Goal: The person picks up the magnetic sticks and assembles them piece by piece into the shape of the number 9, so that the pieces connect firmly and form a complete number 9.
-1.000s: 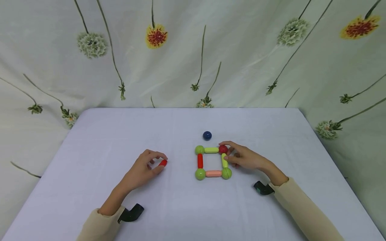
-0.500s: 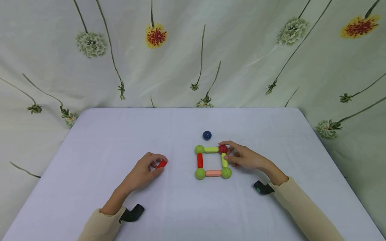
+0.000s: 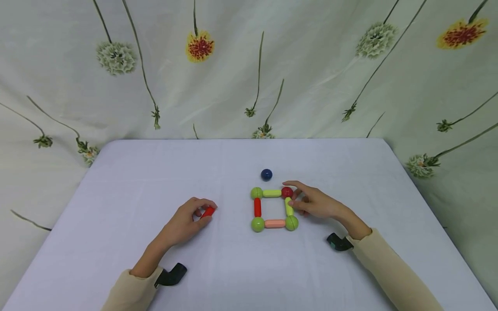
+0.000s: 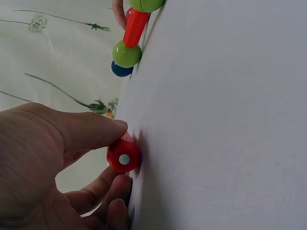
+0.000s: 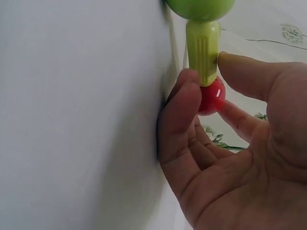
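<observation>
My left hand (image 3: 186, 221) pinches a short red magnetic rod (image 3: 209, 211) between thumb and fingers, low over the white table. In the left wrist view the end of this red rod (image 4: 123, 158) faces the camera, with a round pale metal dot at its centre. My right hand (image 3: 320, 204) is at a square of magnetic rods and balls. Its thumb presses a yellow-green rod (image 5: 203, 52), while the fingers curl past a red ball (image 5: 212, 97) at the far right corner. Green balls (image 3: 258, 224) form the other corners; another yellow-green rod, a red rod (image 3: 257, 207) and a pink rod (image 3: 275, 223) form the remaining sides.
A dark blue ball (image 3: 266, 174) lies just beyond the square. The white-covered table (image 3: 175, 164) ends at a hanging cloth (image 3: 233, 86) printed with flowers. Black wrist cameras (image 3: 171, 275) sit at both sleeves.
The red rod in my left hand has turned between the fingers, showing more of its length. The fingertips have dipped slightly. My right hand and the square stay as they were.
</observation>
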`<state>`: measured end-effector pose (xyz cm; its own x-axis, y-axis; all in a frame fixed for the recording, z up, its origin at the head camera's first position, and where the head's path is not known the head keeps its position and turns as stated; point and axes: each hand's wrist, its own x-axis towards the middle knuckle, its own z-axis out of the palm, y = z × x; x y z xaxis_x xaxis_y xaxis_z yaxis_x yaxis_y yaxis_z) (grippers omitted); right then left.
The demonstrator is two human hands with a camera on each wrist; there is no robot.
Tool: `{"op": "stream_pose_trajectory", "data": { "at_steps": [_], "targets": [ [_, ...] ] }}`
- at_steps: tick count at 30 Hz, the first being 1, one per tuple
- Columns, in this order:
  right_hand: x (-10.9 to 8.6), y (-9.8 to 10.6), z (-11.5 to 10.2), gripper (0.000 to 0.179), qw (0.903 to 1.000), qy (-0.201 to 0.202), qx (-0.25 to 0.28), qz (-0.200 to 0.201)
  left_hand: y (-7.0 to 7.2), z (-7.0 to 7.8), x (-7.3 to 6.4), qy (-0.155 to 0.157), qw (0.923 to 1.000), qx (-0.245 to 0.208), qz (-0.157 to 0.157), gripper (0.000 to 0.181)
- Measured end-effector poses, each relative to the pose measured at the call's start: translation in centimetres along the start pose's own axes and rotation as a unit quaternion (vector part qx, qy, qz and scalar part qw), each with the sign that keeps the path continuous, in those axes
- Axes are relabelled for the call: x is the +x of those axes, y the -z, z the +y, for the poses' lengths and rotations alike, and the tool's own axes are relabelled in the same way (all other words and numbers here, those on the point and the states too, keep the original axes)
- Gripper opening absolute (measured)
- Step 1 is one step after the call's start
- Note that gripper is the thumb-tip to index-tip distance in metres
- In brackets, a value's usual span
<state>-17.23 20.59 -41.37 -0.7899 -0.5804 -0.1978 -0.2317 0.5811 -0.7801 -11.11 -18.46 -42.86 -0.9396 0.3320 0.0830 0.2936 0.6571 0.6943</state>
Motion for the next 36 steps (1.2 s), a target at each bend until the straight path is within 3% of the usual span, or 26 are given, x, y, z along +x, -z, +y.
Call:
{"op": "stream_pose_trajectory", "data": {
  "at_steps": [7, 16, 20, 26, 36],
  "targets": [
    [-0.9, 0.5, 0.1, 0.056, 0.9987, 0.001, -0.041, 0.032, 0.0, 0.0, 0.1, -0.002, 1.0000, 0.002, 0.001, 0.028],
    [-3.2, 1.7, 1.5, 0.040, 0.9906, 0.015, -0.068, 0.117, -0.3, 1.0, 1.1, 0.026, 0.9994, 0.013, 0.017, 0.033],
    [-4.4, 2.0, 2.3, 0.038, 0.9869, 0.014, -0.070, 0.145, -1.0, 1.5, 1.8, 0.019, 0.9997, 0.012, 0.010, 0.037],
    [-6.0, 2.5, 3.5, 0.034, 0.9824, 0.018, -0.091, 0.162, -2.2, 2.3, 3.1, -0.003, 0.9996, 0.024, -0.017, 0.048],
    [-8.3, 2.9, 4.5, 0.032, 0.9832, -0.003, -0.093, 0.157, -3.8, 3.4, 4.6, -0.027, 0.9978, 0.027, -0.054, 0.066]
  ]
}}
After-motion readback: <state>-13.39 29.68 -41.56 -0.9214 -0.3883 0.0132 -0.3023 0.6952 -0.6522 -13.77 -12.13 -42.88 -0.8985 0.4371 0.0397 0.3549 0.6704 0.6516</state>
